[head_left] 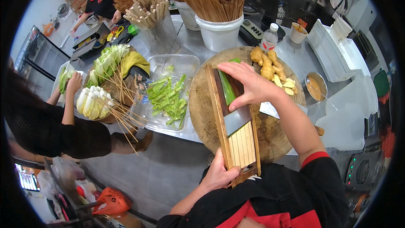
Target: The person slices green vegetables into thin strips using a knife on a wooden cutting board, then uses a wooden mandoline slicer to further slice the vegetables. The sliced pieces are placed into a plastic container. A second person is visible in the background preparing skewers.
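My left hand (221, 172) grips the near end of a wooden slicing board (242, 147) with a metal blade plate (235, 121). At the far part of the board, my right hand (253, 84) spreads over a long green vegetable piece (227, 88), thumb and fingers on either side of it. The board slants above a round wooden chopping block (205, 101). On that block lie ginger roots (267, 65) and pale ginger slices (288, 84), with a knife blade (270, 109) partly hidden by my right forearm. Cut green strips (167, 96) lie in a clear plastic tray (152, 60) to the left.
Skewered cabbage (95, 101) lies at left, beside a co-worker's hands (74, 82). White buckets of skewers (218, 33) and a water bottle (269, 38) stand behind the block. A metal bowl of sauce (316, 85) and stacked white trays (332, 50) are at right. Another person (102, 0) works at far left.
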`<action>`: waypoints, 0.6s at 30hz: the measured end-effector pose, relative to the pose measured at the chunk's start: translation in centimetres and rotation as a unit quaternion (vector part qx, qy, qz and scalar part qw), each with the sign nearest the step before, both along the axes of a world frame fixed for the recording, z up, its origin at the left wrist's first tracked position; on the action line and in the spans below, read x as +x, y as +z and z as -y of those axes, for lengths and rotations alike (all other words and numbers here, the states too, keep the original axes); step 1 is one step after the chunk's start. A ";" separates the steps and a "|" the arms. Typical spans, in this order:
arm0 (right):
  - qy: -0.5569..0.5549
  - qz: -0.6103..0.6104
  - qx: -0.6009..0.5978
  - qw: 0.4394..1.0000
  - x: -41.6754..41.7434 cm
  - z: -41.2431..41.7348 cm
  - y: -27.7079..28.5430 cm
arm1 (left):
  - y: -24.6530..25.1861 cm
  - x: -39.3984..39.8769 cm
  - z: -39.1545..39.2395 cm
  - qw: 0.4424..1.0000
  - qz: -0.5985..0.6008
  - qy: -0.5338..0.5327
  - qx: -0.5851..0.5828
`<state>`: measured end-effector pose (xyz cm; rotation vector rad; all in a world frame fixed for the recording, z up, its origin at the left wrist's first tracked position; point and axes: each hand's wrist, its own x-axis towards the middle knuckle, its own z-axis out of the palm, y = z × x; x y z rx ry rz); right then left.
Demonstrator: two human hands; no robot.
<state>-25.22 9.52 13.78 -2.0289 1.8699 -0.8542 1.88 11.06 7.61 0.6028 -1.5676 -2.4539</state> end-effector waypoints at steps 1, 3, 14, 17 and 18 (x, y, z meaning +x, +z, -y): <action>-0.001 -0.015 -0.011 1.000 -0.1 0.2 0.7 | 0.1 0.0 0.1 1.000 0.001 0.000 -0.005; 0.017 0.024 -0.015 0.999 -0.5 0.9 1.4 | 0.3 0.0 0.2 1.000 0.005 -0.002 -0.014; -0.168 0.435 -0.102 0.879 0.2 1.9 1.7 | 1.3 3.7 3.2 0.984 0.015 0.171 -0.042; -0.119 0.461 0.035 0.879 0.0 -1.6 -2.2 | 1.6 5.7 5.0 0.969 -0.030 0.243 -0.026; -0.125 0.450 0.089 0.880 0.4 -2.6 -3.4 | 1.8 5.8 5.2 0.961 -0.031 0.272 -0.027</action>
